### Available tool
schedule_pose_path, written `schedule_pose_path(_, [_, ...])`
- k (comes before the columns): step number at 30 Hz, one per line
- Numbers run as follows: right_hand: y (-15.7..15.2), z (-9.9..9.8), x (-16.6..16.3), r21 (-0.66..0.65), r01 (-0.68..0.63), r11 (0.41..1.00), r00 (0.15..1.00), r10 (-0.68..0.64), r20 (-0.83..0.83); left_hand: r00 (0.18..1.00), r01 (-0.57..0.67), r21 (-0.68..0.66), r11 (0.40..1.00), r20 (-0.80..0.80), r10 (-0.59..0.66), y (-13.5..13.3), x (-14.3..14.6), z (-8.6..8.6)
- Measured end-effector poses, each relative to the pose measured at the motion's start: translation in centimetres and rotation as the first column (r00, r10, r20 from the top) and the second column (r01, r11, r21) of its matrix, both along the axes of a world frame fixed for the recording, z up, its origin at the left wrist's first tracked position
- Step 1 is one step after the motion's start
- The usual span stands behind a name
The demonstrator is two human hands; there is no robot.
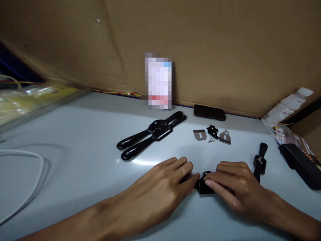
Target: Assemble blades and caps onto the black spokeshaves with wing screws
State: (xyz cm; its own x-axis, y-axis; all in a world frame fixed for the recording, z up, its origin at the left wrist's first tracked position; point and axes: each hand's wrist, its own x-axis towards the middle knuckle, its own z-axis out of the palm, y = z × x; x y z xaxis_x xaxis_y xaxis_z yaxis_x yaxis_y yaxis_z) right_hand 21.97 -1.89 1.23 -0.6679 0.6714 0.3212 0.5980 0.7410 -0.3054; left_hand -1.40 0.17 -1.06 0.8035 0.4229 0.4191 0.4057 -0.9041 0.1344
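Black, glossy metal makes up the tool (206, 190) held between the two hands in the head view, with a thin pale edge showing along its near side. Left of it, the left hand (173, 184) grasps one end, thumb against the middle part and the other fingers curled over a dark handle. From the opposite side, the right hand (237, 184) grips the same tool, thumb and forefinger pressed together on its body; whether they also pinch something small is hidden.

Beyond the left hand, a pair of black two-handled tools (162, 130) lies side by side, slanting across the grey tabletop (87, 134). Straight ahead of the right hand are a slotted metal blade (200, 135), small black plates (213, 132), screws (211, 140) and a second slotted blade (225, 138), close together. Farther past them, a dark flat slab (209, 112) lies near the cardboard wall (213, 50).

Just beyond the right wrist, another black tool (259, 163) is partly covered by that hand. Farther right sit a black object (299, 165) and a tilted white bottle (286, 107). Well left of the left hand, a white cable (41, 167) curves over the surface.
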Motion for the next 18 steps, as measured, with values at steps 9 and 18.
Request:
schedule_pose_path(9, [0.72,0.26,0.75,0.017,0.14,0.99,0.99,-0.139,-0.024,1.0,-0.003,-0.006,1.0,-0.022,0.003,0.03,-0.04,-0.32])
schedule_pose_path(18, [0.45,0.03,0.87,0.047,0.097,0.994,0.992,-0.101,0.073,1.0,-0.002,0.034,0.999,-0.017,0.002,0.14,0.08,-0.32])
